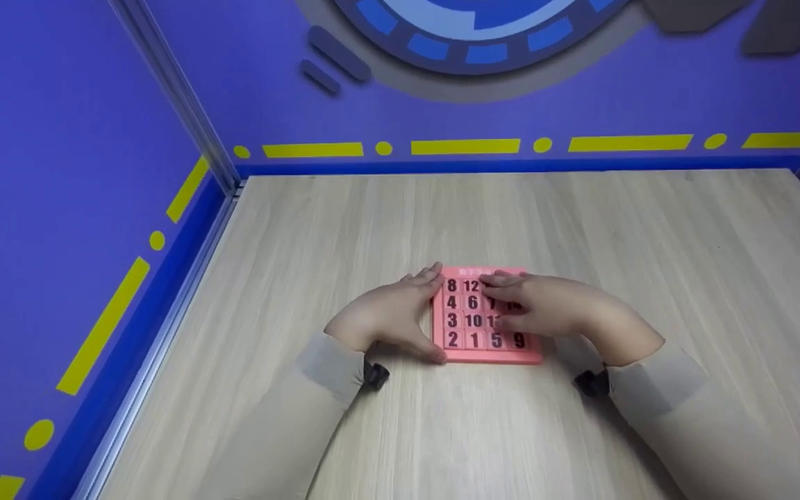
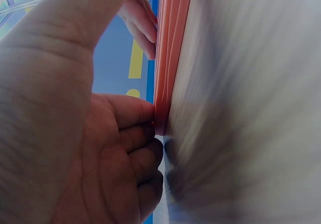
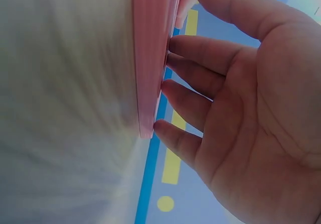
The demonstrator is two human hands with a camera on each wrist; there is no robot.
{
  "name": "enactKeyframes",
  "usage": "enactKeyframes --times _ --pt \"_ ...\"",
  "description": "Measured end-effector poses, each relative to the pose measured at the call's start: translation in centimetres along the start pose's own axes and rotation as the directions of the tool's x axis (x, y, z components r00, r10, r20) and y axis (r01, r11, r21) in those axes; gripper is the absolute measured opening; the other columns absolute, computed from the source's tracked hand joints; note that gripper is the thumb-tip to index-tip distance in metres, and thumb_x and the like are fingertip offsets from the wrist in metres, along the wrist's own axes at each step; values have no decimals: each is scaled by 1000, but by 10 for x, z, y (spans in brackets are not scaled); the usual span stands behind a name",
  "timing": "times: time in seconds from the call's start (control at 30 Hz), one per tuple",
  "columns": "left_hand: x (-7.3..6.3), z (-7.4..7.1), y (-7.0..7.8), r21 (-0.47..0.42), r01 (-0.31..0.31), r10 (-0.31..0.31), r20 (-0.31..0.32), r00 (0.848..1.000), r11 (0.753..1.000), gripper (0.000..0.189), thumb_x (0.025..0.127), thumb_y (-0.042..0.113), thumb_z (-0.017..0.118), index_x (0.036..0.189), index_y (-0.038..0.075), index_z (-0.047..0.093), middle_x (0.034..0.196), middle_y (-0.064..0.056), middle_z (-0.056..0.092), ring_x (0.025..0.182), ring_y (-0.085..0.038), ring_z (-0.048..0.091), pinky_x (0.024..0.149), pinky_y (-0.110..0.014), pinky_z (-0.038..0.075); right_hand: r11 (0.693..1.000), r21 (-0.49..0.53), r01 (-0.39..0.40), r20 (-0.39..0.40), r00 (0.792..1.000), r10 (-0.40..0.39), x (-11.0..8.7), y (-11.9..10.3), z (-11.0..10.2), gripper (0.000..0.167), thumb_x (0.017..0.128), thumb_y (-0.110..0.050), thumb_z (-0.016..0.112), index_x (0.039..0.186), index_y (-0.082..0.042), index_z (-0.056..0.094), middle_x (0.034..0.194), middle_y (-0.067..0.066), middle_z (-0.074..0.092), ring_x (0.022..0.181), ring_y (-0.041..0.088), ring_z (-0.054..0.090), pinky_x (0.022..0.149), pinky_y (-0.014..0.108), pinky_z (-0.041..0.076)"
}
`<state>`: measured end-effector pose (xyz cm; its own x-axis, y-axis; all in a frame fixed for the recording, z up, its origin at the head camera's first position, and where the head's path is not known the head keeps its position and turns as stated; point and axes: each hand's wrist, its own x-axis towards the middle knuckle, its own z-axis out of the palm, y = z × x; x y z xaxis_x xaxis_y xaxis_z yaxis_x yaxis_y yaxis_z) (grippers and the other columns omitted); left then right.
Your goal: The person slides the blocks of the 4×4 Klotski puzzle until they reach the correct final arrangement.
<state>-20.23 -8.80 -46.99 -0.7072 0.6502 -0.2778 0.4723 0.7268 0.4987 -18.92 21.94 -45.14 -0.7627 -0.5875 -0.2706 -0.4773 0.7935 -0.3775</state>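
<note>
A pink number slide puzzle lies flat on the table, its tiles printed with dark numerals. The bottom row reads 2, 1, 5, 9; 8 and 12 start the top row. My left hand holds the puzzle's left side, thumb at the near corner and fingers at the far corner. Over the right half, my right hand touches the tiles with its fingertips and hides several of them. In the right wrist view, the fingers reach fairly straight to the face beside the puzzle's pink side wall.
The light wood table extends around the puzzle. A blue-purple panel with yellow marks stands behind it, another at the left, joined by a metal post. Dark wrist bands sit on both sleeves.
</note>
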Motion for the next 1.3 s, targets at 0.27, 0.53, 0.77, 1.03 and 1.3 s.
enactKeyframes --times 0.27,0.53,0.77,1.03,1.3 --pt "1 -1 1 2 -11 11 5 1000 1000 146 75 64 100 182 9 16 193 -1 2 180 -20 8 148 -40 14 1000 8 -30 2 1000 30 -5 1 -7 62 113 -41 65 168 -16 55 180 13 45 172 42 36 142 67 27" --pt "3 -2 2 -11 -4 4 2 1000 1000 146 74 61 101 182 9 17 193 0 2 180 -21 8 148 -39 15 998 -18 -66 5 998 66 -10 2 -14 56 114 -39 63 164 -15 61 175 12 53 170 43 39 141 71 27" --pt "3 1 1 -10 6 -6 1 1000 1000 143 76 62 99 182 10 18 193 1 2 180 -21 8 148 -39 16 993 -30 -115 5 993 115 -11 -2 -15 51 113 -39 62 160 -18 67 173 15 55 166 49 44 134 74 38" --pt "1 1 -1 -3 -1 1 -5 1000 1000 142 76 62 99 182 10 19 193 1 3 180 -19 8 148 -38 16 993 -52 -110 -6 994 110 -8 -2 -13 48 114 -35 61 157 -15 70 170 15 59 163 48 48 132 72 42" --pt "0 0 1 -12 9 -9 2 1000 1000 144 75 63 99 182 11 18 192 2 1 180 -20 7 148 -40 15 997 -42 -72 -81 994 68 -3 -4 -14 52 111 -32 69 156 -7 68 165 19 64 155 46 59 129 68 48"
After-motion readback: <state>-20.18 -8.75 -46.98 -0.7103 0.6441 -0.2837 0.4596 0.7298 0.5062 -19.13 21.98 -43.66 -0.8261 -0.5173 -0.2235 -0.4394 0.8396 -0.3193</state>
